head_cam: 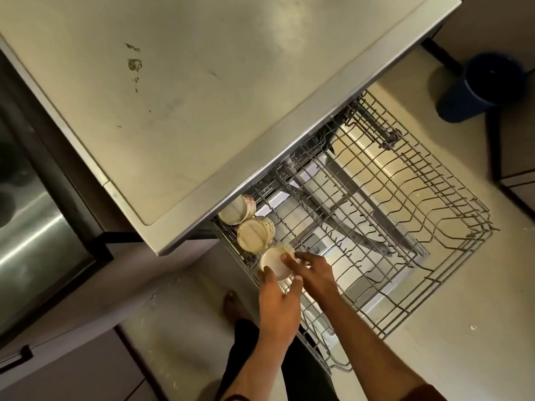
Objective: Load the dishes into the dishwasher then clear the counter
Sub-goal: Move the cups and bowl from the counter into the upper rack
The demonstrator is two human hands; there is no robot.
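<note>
The pulled-out wire dishwasher rack [434, 227] sits below the steel counter [202, 96]. Along its left side lie three cream cups upside down: one half under the counter edge [236, 211], a patterned one [254, 234], and a third [275, 263] nearest me. My left hand [279, 305] grips the near rim of that third cup. My right hand [312, 270] has its fingertips on the cup's base and side. Both hands hold it in the rack's left row.
A dark blue bin [483, 85] stands on the floor at the upper right. A steel sink [31, 233] lies left of the counter. My foot [231, 303] and dark trouser legs are beside the rack. A cabinet corner [515, 157] stands at the right.
</note>
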